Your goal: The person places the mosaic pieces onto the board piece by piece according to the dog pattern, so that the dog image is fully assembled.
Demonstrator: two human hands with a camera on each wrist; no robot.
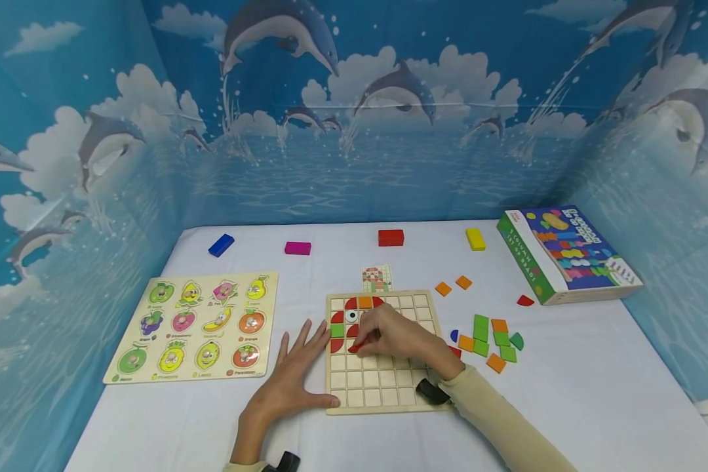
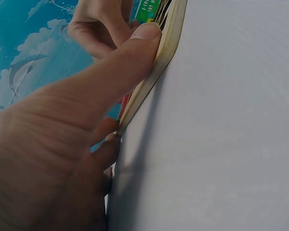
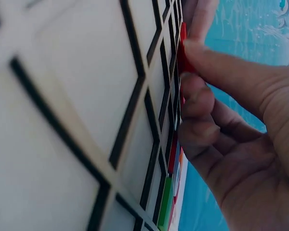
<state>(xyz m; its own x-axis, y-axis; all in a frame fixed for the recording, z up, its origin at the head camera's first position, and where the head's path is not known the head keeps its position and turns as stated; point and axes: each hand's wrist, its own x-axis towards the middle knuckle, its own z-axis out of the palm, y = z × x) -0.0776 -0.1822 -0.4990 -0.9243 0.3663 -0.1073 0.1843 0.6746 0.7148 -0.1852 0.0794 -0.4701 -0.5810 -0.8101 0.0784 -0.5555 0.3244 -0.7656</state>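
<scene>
Your right hand pinches a small, flat red piece between thumb and fingers, over the left-hand part of the gridded board; the fingers hide its full outline, and you cannot tell whether it touches the cell beneath. The board is pale and wood-like, with slim raised ridges dividing it into smooth squares. Your left hand lies with its fingers long and spread, gripping nothing: the thumb rests on the board's rounded near-left corner, the fingertips at its left edge.

Near your right fingers, flat pieces sit in the cells: curved-edged red ones, a green square, an orange square and a round eye design. A printed grid card lies just beyond the board. To its right, on the smooth white cloth, you have loose orange and green squares, a dark green quarter-round and a glossy-printed box.
</scene>
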